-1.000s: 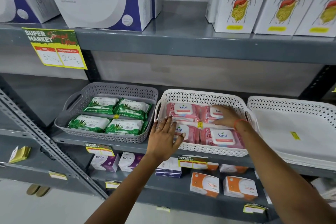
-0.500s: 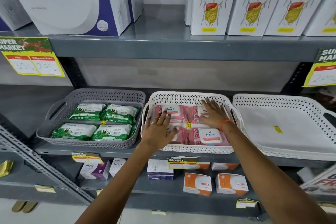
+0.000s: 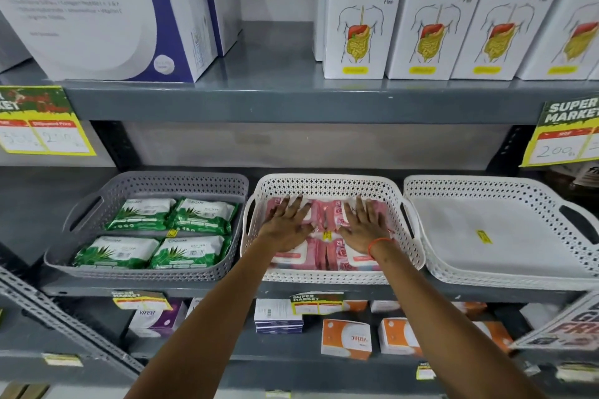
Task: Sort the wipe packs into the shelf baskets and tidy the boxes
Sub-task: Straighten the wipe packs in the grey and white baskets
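Several pink wipe packs (image 3: 319, 253) lie flat in the middle white basket (image 3: 327, 185) on the grey shelf. My left hand (image 3: 288, 223) rests palm down on the left packs, fingers spread. My right hand (image 3: 364, 225), with an orange band at the wrist, lies flat on the right packs. Neither hand grips anything. To the left, a grey basket (image 3: 155, 180) holds several green wipe packs (image 3: 168, 230). An empty white basket (image 3: 505, 236) with a yellow sticker stands on the right.
The upper shelf carries a large purple-and-white box (image 3: 97, 10) and a row of tall white boxes (image 3: 440, 13) with a stomach drawing. The lower shelf holds orange boxes (image 3: 346, 338), a purple box (image 3: 155, 317) and a stack of flat packs (image 3: 278, 314). Yellow price tags (image 3: 42, 126) hang from shelf edges.
Both hands have slid deeper into the white basket and now lie flat side by side on the pink packs. The camera has shifted right and upward.
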The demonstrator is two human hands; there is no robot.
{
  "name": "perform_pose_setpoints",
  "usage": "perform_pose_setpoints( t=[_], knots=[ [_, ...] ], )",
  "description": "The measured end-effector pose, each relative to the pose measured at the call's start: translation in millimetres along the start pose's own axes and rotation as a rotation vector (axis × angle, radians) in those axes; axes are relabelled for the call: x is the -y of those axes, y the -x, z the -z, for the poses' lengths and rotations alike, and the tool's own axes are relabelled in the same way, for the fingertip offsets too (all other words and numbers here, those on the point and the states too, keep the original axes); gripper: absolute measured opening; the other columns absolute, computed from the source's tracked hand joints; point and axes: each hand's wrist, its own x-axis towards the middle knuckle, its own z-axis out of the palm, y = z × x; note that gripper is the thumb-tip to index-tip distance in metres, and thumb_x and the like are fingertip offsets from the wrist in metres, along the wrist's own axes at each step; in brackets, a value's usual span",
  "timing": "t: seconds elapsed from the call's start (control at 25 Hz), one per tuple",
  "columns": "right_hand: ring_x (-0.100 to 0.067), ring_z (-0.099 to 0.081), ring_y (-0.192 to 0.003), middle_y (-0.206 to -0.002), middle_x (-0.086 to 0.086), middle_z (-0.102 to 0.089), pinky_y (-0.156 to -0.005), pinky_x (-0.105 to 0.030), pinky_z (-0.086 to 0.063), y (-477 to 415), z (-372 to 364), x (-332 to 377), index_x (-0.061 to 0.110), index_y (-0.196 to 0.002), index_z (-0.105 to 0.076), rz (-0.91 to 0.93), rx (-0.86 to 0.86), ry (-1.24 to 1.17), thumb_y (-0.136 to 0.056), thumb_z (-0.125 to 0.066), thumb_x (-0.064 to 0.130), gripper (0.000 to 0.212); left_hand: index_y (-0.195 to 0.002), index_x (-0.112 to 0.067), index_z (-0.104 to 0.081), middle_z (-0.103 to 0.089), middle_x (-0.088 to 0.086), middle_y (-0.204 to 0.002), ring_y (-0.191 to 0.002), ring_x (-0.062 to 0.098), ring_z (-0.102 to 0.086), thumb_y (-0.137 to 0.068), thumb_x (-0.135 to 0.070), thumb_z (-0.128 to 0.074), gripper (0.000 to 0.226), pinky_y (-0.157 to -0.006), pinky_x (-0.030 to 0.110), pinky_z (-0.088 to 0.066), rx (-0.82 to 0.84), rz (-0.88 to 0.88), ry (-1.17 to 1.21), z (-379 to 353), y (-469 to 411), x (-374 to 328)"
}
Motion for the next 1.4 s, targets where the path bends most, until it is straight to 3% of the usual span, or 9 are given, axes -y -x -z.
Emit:
perform_pose_setpoints(
  t=[0.2,0.4,0.52,0.64,0.8,0.96,1.12,1.32,1.4],
  knots=[
    [-0.028,0.014,-0.149,-0.161,-0.009,0.015,-0.12,-0.052,0.005,3.5,22.2,54.7,0.021,-0.152,0.005,0.001,-0.114,-0.096,-0.099,-0.017,0.048,0.063,-0.147,-0.028,0.01,0.014,-0.001,-0.157,-0.144,0.02,0.015,-0.095,-0.051,-0.018,0.063,-0.116,0.045,0.01,-0.227,0.091,0.008,16.0,16.6,9.0],
    [-0.029,-0.014,-0.149,-0.16,-0.018,-0.015,-0.123,-0.042,-0.014,2.6,27.4,188.2,0.005,-0.15,-0.017,0.37,-0.485,-0.35,-0.096,-0.041,0.023,0.062,-0.149,-0.021,-0.008,-0.002,0.001,-0.159,-0.146,0.019,0.0,-0.095,-0.046,-0.017,0.06,-0.116,0.046,0.001,-0.527,0.259,0.071,33.4,76.9,92.1],
    [-0.029,-0.02,-0.147,-0.159,-0.018,-0.02,-0.12,-0.037,-0.02,-5.0,15.3,259.0,0.003,-0.15,-0.016,0.575,-0.229,-0.393,-0.097,-0.044,0.02,0.062,-0.149,-0.023,-0.005,0.002,0.0,-0.159,-0.146,0.019,0.004,-0.098,-0.042,-0.022,0.057,-0.116,0.05,0.0,-0.471,0.439,0.116,26.8,114.8,160.7],
    [-0.027,0.003,-0.15,-0.163,-0.007,0.004,-0.124,-0.046,-0.009,-26.1,-6.3,304.7,0.015,-0.153,-0.001,0.546,0.077,-0.122,-0.1,-0.037,0.035,0.067,-0.148,-0.029,0.004,0.01,-0.002,-0.159,-0.145,0.023,0.009,-0.098,-0.045,-0.02,0.057,-0.116,0.052,0.002,-0.248,0.589,0.193,17.7,129.3,217.2],
    [-0.029,0.013,-0.149,-0.163,0.004,0.009,-0.12,-0.058,0.0,-55.1,-19.3,311.2,0.028,-0.153,-0.006,0.502,0.031,0.123,-0.099,-0.028,0.05,0.062,-0.145,-0.039,0.008,0.015,-0.005,-0.158,-0.144,0.033,0.012,-0.096,-0.052,-0.016,0.057,-0.115,0.054,0.002,-0.095,0.578,0.18,14.1,116.6,248.3],
    [-0.026,0.018,-0.148,-0.162,0.008,0.011,-0.12,-0.057,0.009,-66.9,-32.2,309.1,0.034,-0.152,-0.005,0.568,0.034,0.158,-0.099,-0.019,0.054,0.059,-0.144,-0.045,0.004,0.011,-0.006,-0.159,-0.143,0.037,0.009,-0.095,-0.055,-0.019,0.055,-0.113,0.06,0.001,-0.035,0.514,0.102,11.1,114.0,275.1],
    [-0.023,0.022,-0.147,-0.161,0.011,0.016,-0.118,-0.055,0.016,-71.3,-38.2,310.5,0.038,-0.151,0.0,0.538,0.046,0.141,-0.096,-0.015,0.059,0.061,-0.146,-0.039,-0.013,0.002,-0.001,-0.16,-0.144,0.031,0.009,-0.096,-0.047,-0.032,0.055,-0.112,0.062,0.006,-0.148,0.449,0.136,-0.6,116.3,284.1],
    [-0.024,0.021,-0.148,-0.161,0.009,0.016,-0.119,-0.055,0.013,-64.8,-24.8,312.7,0.035,-0.151,0.001,0.499,0.119,0.151,-0.097,-0.017,0.057,0.061,-0.144,-0.04,0.011,0.017,-0.002,-0.158,-0.143,0.038,0.012,-0.093,-0.059,-0.021,0.063,-0.114,0.06,0.001,-0.005,0.481,0.019,10.9,121.0,274.6],
    [-0.025,0.013,-0.149,-0.163,0.005,0.007,-0.12,-0.056,0.007,-52.9,-9.9,313.7,0.029,-0.153,-0.006,0.497,0.082,0.094,-0.098,-0.026,0.051,0.062,-0.145,-0.035,0.011,0.016,-0.004,-0.157,-0.144,0.032,0.01,-0.092,-0.059,-0.025,0.068,-0.113,0.058,0.001,-0.067,0.524,0.099,23.1,127.2,256.0]
  ],
)
